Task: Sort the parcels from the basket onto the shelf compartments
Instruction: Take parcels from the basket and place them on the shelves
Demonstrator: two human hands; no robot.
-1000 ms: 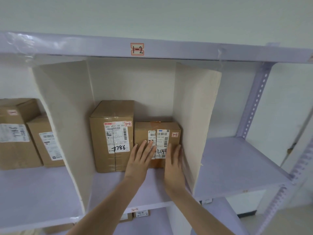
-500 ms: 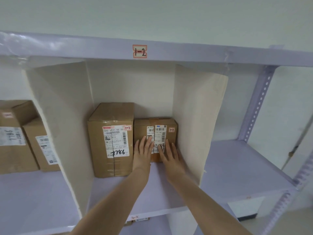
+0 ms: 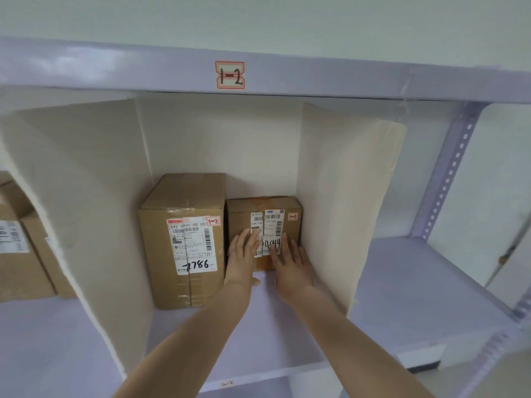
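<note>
Far L bay: two boxes (image 3: 20, 254), not mine to deal with. Then the L divider (image 3: 86, 202), cream card, and the mid bay under the 1-2 tag (image 3: 230, 75). First in it is the tall parcel (image 3: 184, 242), upright, "7786" in marker. Just R of that, touching or nearly, is the small parcel (image 3: 263, 209), the one I'm on. It sits on the shelf board (image 3: 258, 334), deep in the bay, btw the tall parcel and the R divider (image 3: 347, 196).

Key relation: the small parcel lies straight ahead of my fingertips, away from me into the bay. L hand (image 3: 242, 254) is flat on the L half of its front face, fingers straight, gripping nothing, thumb down by the board. R hand (image 3: 290, 261) is flat on the lower R half, fingers spread and straight, also gripping nothing. Both touch it, so neither is nearer. Any further push goes fwd along my arms. Can't tell the gap to the back wall.

Looks: brown carton, shorter than its neighbour, front a bit wider than tall, depth hidden. Tape on top, two white barcode labels side by side, "4044" handwritten. Red 1-2 sticker at top R, matches the bay tag, so placement prob. abt done.

R of the divider: next bay's board (image 3: 416, 282).
</note>
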